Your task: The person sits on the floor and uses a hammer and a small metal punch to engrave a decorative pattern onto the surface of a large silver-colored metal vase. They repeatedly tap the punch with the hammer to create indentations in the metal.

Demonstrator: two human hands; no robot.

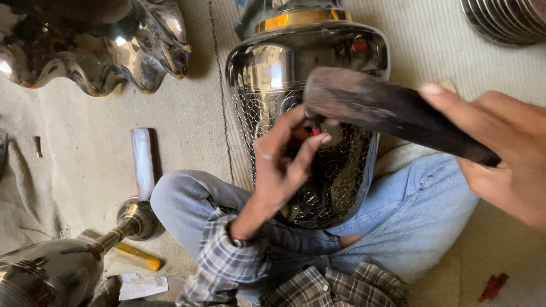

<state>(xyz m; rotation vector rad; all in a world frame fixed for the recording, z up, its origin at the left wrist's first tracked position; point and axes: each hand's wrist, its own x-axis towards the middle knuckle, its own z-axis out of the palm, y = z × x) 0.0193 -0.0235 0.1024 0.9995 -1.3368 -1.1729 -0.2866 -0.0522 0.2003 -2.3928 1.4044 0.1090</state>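
Observation:
A large shiny metal vase (pixel 296 68) with a gold band and an engraved net pattern lies across my lap, between my jeans-clad legs. My left hand (pixel 284 159) rests on its patterned side and pinches a small thin tool with a red part (pixel 314 131) against the metal. My right hand (pixel 506 159) grips the dark handle of a wooden mallet (pixel 369 102), whose worn head hangs just above the small tool.
A wavy-edged polished metal bowl (pixel 96 51) sits at the top left. Another metal vessel with a narrow neck (pixel 62 267) lies at the bottom left beside a yellow-handled tool (pixel 139 256). A ribbed metal piece (pixel 506 20) is at the top right. Cloth covers the floor.

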